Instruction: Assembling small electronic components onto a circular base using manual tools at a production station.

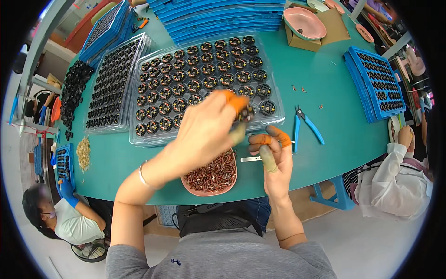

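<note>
My left hand [209,123], blurred by motion, reaches across the front of a clear plastic tray [204,136]. Its fingers, one in an orange finger cot, close on a small round black component [247,114]. My right hand [275,160] is beside it, fingers curled and thumb bent towards them, with orange and pale cots on. What those fingers hold, if anything, is hidden. A flat metal strip like a tweezers end [251,159] shows beside the right thumb; whether it is gripped or lies beneath cannot be told. Rows of round black components with coloured wires [195,85] fill the tray.
A pink bowl [188,186] of small reddish-brown parts stands near the table edge. Blue-handled cutters [297,128] lie right of my hands. Left are another filled tray [111,83] and a black heap [74,88]. Blue trays [218,21] stack behind. People sit at both sides.
</note>
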### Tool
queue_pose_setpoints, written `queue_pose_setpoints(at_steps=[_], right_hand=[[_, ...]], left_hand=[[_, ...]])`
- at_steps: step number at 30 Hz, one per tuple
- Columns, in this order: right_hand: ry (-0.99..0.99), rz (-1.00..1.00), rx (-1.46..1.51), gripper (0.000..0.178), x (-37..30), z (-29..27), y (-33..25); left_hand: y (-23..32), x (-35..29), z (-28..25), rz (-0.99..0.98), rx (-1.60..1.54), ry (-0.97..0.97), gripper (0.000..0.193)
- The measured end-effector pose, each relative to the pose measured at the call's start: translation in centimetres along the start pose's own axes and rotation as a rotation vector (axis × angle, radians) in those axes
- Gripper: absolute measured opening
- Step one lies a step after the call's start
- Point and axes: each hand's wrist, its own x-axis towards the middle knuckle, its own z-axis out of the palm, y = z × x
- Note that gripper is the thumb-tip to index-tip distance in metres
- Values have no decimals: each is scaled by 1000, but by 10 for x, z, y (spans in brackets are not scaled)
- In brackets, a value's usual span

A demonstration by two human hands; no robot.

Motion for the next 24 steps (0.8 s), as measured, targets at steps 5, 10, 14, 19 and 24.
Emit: queue_pose_setpoints(at_steps=[5,10,14,19,24], right_hand=[[1,50,2,40,-9,-7,6],[-51,65,-6,39,-12,-10,10],[-76,56,-43,38,-13,-11,11],[-284,14,-458,30,-20,4,0],[-599,-532,-1190,31,-25,23,11]], left_hand=[[-20,28,20,47,28,-121,33],[-23,32,22,54,-30,-255,32],[-19,34,20,49,-43,-264,30],[-16,43,36,13,57,-129,16],[-3,44,60,110,368,0,11]])
